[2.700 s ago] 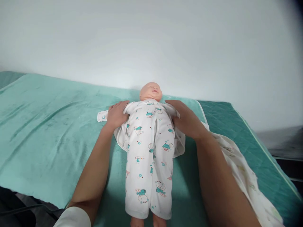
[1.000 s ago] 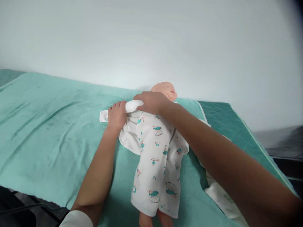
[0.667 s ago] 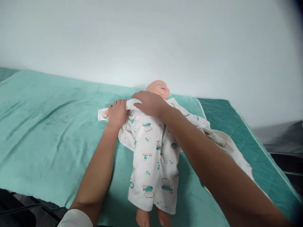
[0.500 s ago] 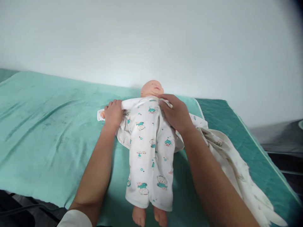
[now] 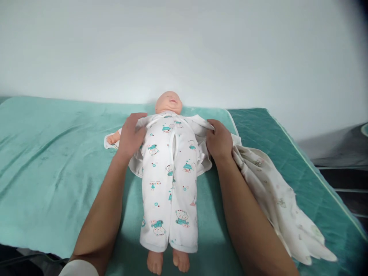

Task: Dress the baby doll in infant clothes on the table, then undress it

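Now that my right hand [image 5: 219,141] pinches the sleeve [image 5: 199,122], no longer the collar [image 5: 168,112], work seems moved outward; my left hand [image 5: 132,134] lies, fingers parted, at the opposite shoulder [image 5: 147,120].

Muted, even light; wall [image 5: 86,46] glows faintly above the surface's [image 5: 71,161] far edge. Soft shadows toward its near edge. Detail slightly soft, view's top-right corner dark.

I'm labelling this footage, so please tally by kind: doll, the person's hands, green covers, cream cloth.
Doll: 1
Left hand, right hand: 2
Light green cover, dark green cover: 2
Cream cloth: 1
Total: 6
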Tool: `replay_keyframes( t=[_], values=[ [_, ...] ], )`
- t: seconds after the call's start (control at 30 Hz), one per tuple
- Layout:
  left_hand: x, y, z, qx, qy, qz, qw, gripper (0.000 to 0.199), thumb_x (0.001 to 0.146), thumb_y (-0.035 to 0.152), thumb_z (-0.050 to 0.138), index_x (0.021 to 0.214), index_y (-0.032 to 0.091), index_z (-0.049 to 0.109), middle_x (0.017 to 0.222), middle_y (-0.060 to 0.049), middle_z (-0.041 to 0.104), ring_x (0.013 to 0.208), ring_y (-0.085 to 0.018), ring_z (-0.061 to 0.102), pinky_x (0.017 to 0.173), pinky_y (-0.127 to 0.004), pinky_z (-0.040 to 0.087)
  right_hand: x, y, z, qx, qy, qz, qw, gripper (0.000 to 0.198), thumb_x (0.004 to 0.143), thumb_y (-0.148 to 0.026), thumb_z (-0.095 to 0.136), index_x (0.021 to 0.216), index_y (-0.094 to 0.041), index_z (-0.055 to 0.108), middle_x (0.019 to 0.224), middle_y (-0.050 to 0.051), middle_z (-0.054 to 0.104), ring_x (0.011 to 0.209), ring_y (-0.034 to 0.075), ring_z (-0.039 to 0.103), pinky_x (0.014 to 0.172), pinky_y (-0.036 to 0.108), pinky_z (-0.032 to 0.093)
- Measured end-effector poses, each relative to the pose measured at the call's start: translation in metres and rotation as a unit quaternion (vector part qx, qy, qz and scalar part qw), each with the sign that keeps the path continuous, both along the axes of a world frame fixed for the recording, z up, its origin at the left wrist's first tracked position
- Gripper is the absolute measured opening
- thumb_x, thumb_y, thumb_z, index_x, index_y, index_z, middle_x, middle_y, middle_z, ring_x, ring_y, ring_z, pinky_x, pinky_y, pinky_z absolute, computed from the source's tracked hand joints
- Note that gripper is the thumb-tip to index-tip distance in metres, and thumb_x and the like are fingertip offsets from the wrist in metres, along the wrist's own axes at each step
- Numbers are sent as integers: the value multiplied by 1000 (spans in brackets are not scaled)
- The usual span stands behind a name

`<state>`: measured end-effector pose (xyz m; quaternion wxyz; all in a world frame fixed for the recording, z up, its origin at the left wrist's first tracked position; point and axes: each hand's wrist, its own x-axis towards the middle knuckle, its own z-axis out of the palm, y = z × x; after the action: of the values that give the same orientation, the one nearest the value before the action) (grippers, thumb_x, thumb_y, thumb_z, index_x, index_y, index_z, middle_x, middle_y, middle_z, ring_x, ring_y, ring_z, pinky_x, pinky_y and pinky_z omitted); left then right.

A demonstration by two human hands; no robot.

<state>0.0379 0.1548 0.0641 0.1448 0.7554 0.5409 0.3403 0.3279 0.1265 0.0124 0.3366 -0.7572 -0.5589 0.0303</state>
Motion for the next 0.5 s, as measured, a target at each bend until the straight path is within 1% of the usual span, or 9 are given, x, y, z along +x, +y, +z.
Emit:
replay_keyframes(
  t=[0.07, 0.13, 0.2, 0.23, 0.27, 0.33, 0.37, 0.43, 0.5],
  values=[
    [18, -10, 14, 1, -15, -56, 998, 38, 94, 20, 41, 126, 25, 61, 133, -3, 65, 123, -20, 59, 107, -34, 48, 1, 0, -2, -2, 5, 6, 1000, 51, 87, -19, 38, 132, -16, 62, 131, 15, 68, 119, 32, 61, 101, 47, 46],
    [43, -15, 28, 5, 17, -120, 993, 33, 98, 25, 41, 120, 24, 66, 128, -3, 68, 122, -21, 60, 106, -34, 48, -1, -1, -2, -4, 10, 10, 1000, 49, 89, -22, 38, 130, -17, 63, 128, 15, 69, 117, 32, 61, 100, 47, 46],
    [73, -15, 39, 11, 108, -167, 980, 30, 99, 27, 44, 116, 23, 69, 126, -5, 70, 122, -23, 61, 106, -37, 47, -3, -2, 0, -10, 18, 5, 1000, 45, 91, -26, 39, 127, -18, 64, 124, 14, 71, 114, 31, 61, 99, 46, 46],
    [89, -12, 43, 9, 171, -181, 968, 29, 99, 28, 48, 116, 22, 70, 125, -6, 70, 121, -26, 61, 106, -39, 47, -4, -2, 0, -14, 22, 2, 1000, 44, 92, -29, 39, 125, -18, 65, 122, 15, 71, 112, 32, 61, 98, 46, 45],
    [105, -8, 47, 0, 236, -199, 951, 27, 98, 29, 51, 114, 20, 72, 122, -8, 71, 118, -28, 63, 106, -42, 47, -4, -1, 1, -19, 24, 0, 1000, 42, 93, -31, 39, 124, -18, 66, 121, 15, 72, 111, 32, 61, 97, 46, 45],
    [135, 3, 51, -40, 346, -220, 911, 25, 95, 23, 56, 111, 17, 73, 118, -11, 72, 113, -29, 65, 102, -41, 48, -4, -1, 2, -27, 26, -2, 999, 41, 94, -33, 40, 120, -18, 67, 120, 15, 72, 111, 33, 61, 96, 46, 45],
    [148, 9, 51, -54, 382, -224, 895, 25, 93, 19, 57, 112, 16, 73, 119, -13, 71, 113, -29, 66, 99, -40, 49, -3, 0, 2, -31, 26, -1, 999, 40, 94, -34, 40, 119, -18, 68, 120, 15, 72, 111, 33, 61, 96, 46, 44],
    [169, 19, 48, -77, 423, -224, 874, 31, 89, 14, 59, 117, 15, 72, 124, -16, 69, 115, -31, 65, 94, -38, 52, -2, 1, 3, -39, 22, -1, 999, 40, 94, -34, 42, 119, -18, 68, 121, 15, 72, 113, 34, 61, 98, 47, 44],
    [183, 28, 42, -89, 447, -234, 859, 35, 86, 13, 62, 120, 14, 71, 129, -18, 67, 117, -33, 65, 93, -39, 52, -2, 1, 3, -45, 19, 0, 999, 41, 94, -33, 43, 123, -17, 67, 125, 15, 71, 116, 35, 60, 101, 48, 42]
  ],
)
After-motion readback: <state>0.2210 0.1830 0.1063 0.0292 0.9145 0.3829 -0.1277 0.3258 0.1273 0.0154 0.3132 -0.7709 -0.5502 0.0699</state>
